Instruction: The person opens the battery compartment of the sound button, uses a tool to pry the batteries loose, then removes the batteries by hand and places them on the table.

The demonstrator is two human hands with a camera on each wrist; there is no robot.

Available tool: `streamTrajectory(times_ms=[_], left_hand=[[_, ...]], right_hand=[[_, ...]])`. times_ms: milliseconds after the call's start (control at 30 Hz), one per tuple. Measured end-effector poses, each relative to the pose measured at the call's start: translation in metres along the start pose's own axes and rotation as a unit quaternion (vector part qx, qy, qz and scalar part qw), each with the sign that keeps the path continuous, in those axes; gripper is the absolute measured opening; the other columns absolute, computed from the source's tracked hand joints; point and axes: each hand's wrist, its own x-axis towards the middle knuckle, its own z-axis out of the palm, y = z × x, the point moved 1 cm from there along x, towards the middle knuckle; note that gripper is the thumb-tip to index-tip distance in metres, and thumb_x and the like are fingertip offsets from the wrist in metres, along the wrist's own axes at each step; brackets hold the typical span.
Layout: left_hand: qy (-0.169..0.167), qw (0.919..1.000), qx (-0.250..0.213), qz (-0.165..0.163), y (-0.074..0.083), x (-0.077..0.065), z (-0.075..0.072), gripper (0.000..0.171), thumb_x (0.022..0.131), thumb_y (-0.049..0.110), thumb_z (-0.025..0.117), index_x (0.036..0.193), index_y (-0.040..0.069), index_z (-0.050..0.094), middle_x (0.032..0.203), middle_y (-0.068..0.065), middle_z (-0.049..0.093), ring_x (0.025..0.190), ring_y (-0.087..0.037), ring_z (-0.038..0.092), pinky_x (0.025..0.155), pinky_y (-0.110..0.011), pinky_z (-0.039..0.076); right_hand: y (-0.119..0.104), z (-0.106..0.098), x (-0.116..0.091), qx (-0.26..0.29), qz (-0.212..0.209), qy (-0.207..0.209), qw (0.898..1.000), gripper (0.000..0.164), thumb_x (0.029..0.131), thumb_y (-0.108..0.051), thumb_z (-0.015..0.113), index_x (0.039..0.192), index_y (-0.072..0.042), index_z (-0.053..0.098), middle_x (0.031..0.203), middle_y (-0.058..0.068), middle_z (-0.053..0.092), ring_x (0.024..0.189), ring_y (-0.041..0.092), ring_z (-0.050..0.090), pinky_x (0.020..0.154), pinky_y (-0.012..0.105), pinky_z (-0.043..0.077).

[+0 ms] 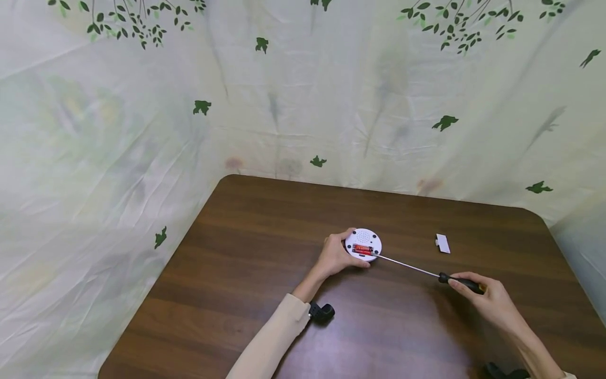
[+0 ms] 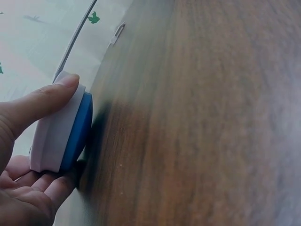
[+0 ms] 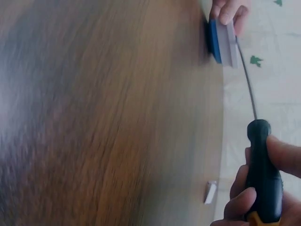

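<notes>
My left hand (image 1: pixel 335 255) grips a round white device (image 1: pixel 363 238) by its sides, its underside facing up. The left wrist view shows the device's white body (image 2: pixel 54 127) with a blue part (image 2: pixel 79 134) towards the table. Two red batteries (image 1: pixel 363 249) lie side by side in its uncovered compartment. My right hand (image 1: pixel 490 300) holds a screwdriver (image 3: pixel 263 174) by its black and yellow handle, thumb along one side and fingers round the other. The long metal shaft (image 1: pixel 407 266) reaches left, its tip at the end of the batteries.
A small white battery cover (image 1: pixel 443 243) lies on the brown wooden table (image 1: pixel 284 210), right of the device. Behind the table hangs a pale curtain (image 1: pixel 303 105) with printed leaves. A black wrist camera (image 1: pixel 322 313) sits at the left sleeve.
</notes>
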Motion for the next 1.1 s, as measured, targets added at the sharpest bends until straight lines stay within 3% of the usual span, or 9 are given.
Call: streamTrajectory(times_ms=[200,400,567,800,967,1100], left_hand=[[0.006,1.0,0.002,-0.002,-0.001,-0.001,-0.003,0.098,0.058,0.025,0.103,0.143,0.004,0.061,0.138,-0.014,0.068,0.13,-0.03,0.061,0.113,-0.042,0.045],[0.025,0.9992,0.027,0.012,0.0,-0.005,-0.006,0.094,0.056,0.025,0.104,0.139,0.005,0.065,0.132,-0.012,0.072,0.123,-0.029,0.064,0.108,-0.041,0.048],[0.008,0.9983,0.052,0.025,0.007,-0.008,0.0,0.092,0.059,0.031,0.103,0.139,0.007,0.065,0.131,-0.011,0.073,0.12,-0.028,0.066,0.105,-0.037,0.049],[0.018,0.9993,0.03,0.01,0.011,-0.006,0.002,0.092,0.057,0.028,0.104,0.138,0.006,0.066,0.131,-0.012,0.073,0.121,-0.027,0.066,0.105,-0.037,0.051],[0.015,0.9994,0.03,0.007,0.01,-0.005,0.002,0.092,0.057,0.029,0.103,0.138,0.008,0.066,0.131,-0.011,0.073,0.121,-0.027,0.065,0.105,-0.036,0.05],[0.011,0.9996,0.025,0.006,0.01,-0.004,0.005,0.092,0.057,0.029,0.103,0.138,0.008,0.066,0.131,-0.01,0.073,0.121,-0.026,0.066,0.106,-0.036,0.05]], right_hand=[[0.0,0.005,-0.002,0.036,0.029,-0.018,0.999,0.05,0.101,-0.044,0.065,0.129,-0.003,0.069,0.082,-0.001,0.045,0.068,0.012,0.031,0.057,0.034,0.027],[-0.004,0.015,0.001,0.054,0.052,-0.043,0.996,0.051,0.102,-0.043,0.064,0.13,-0.001,0.068,0.084,-0.007,0.05,0.073,0.007,0.041,0.062,0.027,0.034],[-0.016,0.025,0.001,0.067,0.059,-0.064,0.994,0.05,0.102,-0.043,0.064,0.131,-0.002,0.068,0.076,-0.007,0.047,0.071,0.008,0.043,0.063,0.026,0.036],[-0.023,0.019,-0.003,0.03,0.031,-0.025,0.999,0.052,0.101,-0.049,0.064,0.128,-0.005,0.07,0.103,0.006,0.059,0.086,0.011,0.041,0.067,0.028,0.032],[-0.02,0.013,-0.006,0.035,0.033,-0.006,0.999,0.05,0.1,-0.047,0.065,0.126,-0.005,0.071,0.093,0.001,0.057,0.082,0.01,0.042,0.067,0.027,0.033],[-0.015,0.006,-0.009,0.028,0.038,0.002,0.999,0.05,0.1,-0.048,0.065,0.126,-0.006,0.071,0.098,-0.004,0.061,0.087,0.007,0.046,0.071,0.023,0.036]])
